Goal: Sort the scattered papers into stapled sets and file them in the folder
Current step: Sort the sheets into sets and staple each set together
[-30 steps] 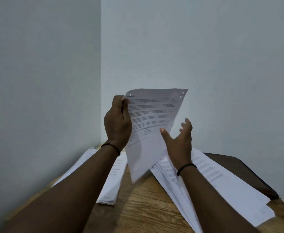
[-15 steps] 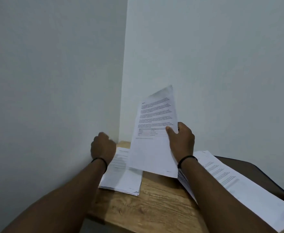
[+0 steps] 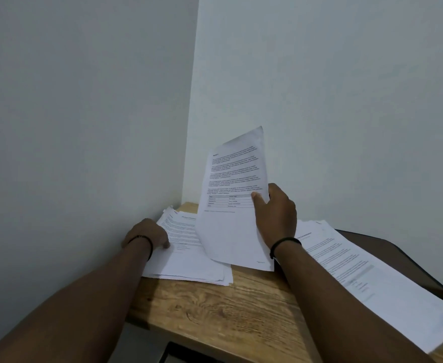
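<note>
Papers lie in two heaps on my wooden table (image 3: pixel 241 305), and one printed sheet (image 3: pixel 234 205) is up in the air between them. My right hand (image 3: pixel 276 214) pinches that sheet along its right edge, thumb on the printed face and the other fingers curled behind it, so the page stands tilted with its top toward the wall (image 3: pixel 320 87). It carries several paragraphs of text and a small table of rows near the middle; the lettering is too fine to read. Its lower edge hangs just over the left pile of papers (image 3: pixel 189 260), which sits in the corner where the two walls meet. My left hand (image 3: pixel 147 233) rests on the left side of that pile, fingers bent down onto the top page; I cannot tell whether they grip anything. The two hands are apart, with the raised sheet between them. To my right a looser spread of papers (image 3: pixel 367 273) fans out along the table, partly covering a dark brown folder (image 3: pixel 398 260) underneath. Each wrist wears a thin black band (image 3: pixel 284 242).
</note>
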